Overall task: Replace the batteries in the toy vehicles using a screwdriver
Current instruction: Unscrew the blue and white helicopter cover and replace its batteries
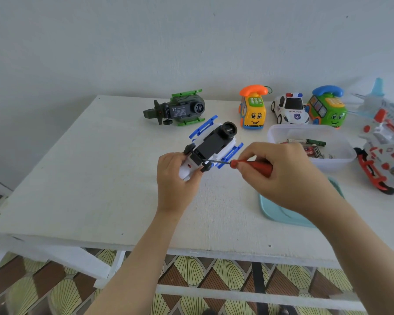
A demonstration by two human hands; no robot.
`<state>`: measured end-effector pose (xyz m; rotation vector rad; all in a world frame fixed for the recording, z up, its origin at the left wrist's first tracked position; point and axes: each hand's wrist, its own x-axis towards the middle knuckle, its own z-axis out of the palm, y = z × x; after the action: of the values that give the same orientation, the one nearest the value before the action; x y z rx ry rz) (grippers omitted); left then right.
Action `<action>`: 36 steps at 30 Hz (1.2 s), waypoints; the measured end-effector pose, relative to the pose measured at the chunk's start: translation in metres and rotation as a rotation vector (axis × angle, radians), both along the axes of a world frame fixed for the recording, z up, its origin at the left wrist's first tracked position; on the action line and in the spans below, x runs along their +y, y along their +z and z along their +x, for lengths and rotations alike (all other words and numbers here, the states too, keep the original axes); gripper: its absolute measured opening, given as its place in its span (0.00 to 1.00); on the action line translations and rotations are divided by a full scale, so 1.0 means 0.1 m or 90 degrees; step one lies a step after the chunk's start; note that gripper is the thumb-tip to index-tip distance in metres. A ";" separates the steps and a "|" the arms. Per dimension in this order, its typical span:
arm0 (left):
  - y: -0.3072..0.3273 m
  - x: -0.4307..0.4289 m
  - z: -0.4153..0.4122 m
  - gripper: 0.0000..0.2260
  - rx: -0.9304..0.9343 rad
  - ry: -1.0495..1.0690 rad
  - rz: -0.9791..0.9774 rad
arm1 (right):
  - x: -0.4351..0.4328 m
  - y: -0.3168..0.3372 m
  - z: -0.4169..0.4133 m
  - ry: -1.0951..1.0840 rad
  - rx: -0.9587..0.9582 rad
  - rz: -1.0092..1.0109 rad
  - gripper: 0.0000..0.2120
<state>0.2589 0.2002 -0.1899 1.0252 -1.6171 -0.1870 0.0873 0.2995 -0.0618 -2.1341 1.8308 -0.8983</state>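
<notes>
**Head view: screwdriver at the belly of the blue-and-white toy**

Head view had it all in the middle of the table [96, 178]. The blue-and-white toy helicopter [212, 142] lay upside down, black underside up and blue skids out to either side. The left hand [176, 176] was wrapped around its near white end, fingers curled over the body to pin it. The right hand [280, 169] pinched the red-handled screwdriver [257, 165], fingers and thumb closed on the handle. The thin shaft reached left across to the near end of the black underside. The tip itself was too small to make out, so I couldn't say it was seated in a screw.

By my reading, this was the screw step on the battery cover. Done well, it wanted the tip square in the screw head and the shaft in line with the screw rather than slanted. It also called for steady pressure and slow turns from the fingertips. The left hand's job was to stop the toy rolling on its rounded top. A tiny screw could jump away, so lifting it out over the table made sense.

Off to the right sat a clear tub [337, 163] with batteries [313, 152] in it, and a pale teal lid [280, 212] lay partly under the right wrist. Along the back stood a green helicopter [180, 109] on its side, a yellow phone car [253, 110], a police car [290, 109] and a green phone car [328, 108]. A red-and-white helicopter [382, 155] lay at the far right edge.
</notes>
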 end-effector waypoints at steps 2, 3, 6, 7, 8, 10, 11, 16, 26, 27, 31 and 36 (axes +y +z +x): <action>0.00 0.00 0.00 0.13 0.002 0.002 0.000 | 0.01 -0.04 -0.01 -0.003 -0.023 0.012 0.07; 0.00 0.00 0.00 0.13 0.004 0.004 -0.004 | 0.01 -0.07 0.00 -0.003 -0.035 0.019 0.06; 0.02 0.01 0.00 0.12 0.007 0.008 -0.015 | 0.03 -0.16 0.04 -0.016 -0.018 0.034 0.06; 0.02 0.01 -0.01 0.12 0.008 0.014 -0.015 | 0.05 -0.20 0.08 -0.023 0.017 0.037 0.06; 0.02 0.01 -0.01 0.12 0.008 0.023 -0.013 | 0.07 -0.24 0.12 -0.034 0.057 0.039 0.08; 0.03 0.02 -0.01 0.13 0.008 0.034 -0.008 | 0.11 -0.30 0.25 -0.057 0.121 0.012 0.11; 0.03 0.03 -0.01 0.13 0.009 0.036 -0.008 | 0.14 -0.33 0.30 -0.061 0.136 0.002 0.12; 0.03 0.02 -0.02 0.11 0.009 0.045 -0.010 | 0.24 -0.49 0.49 -0.086 0.113 -0.075 0.10; 0.02 0.01 0.00 0.13 0.022 0.042 0.046 | 0.18 -0.35 0.37 -0.107 0.000 -0.088 0.07; 0.02 0.01 0.00 0.13 0.024 0.039 0.050 | 0.17 -0.33 0.35 -0.110 -0.006 -0.095 0.06; 0.02 0.01 0.00 0.13 0.031 0.038 0.058 | 0.14 -0.26 0.28 -0.129 -0.009 -0.111 0.06; 0.04 0.03 0.00 0.16 0.015 0.016 0.022 | 0.06 -0.27 0.13 -0.174 -0.038 -0.133 0.06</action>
<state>0.2590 0.2034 -0.1858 1.0655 -1.5834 -0.2110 0.1003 0.3056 -0.0885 -1.9708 2.1162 -1.2495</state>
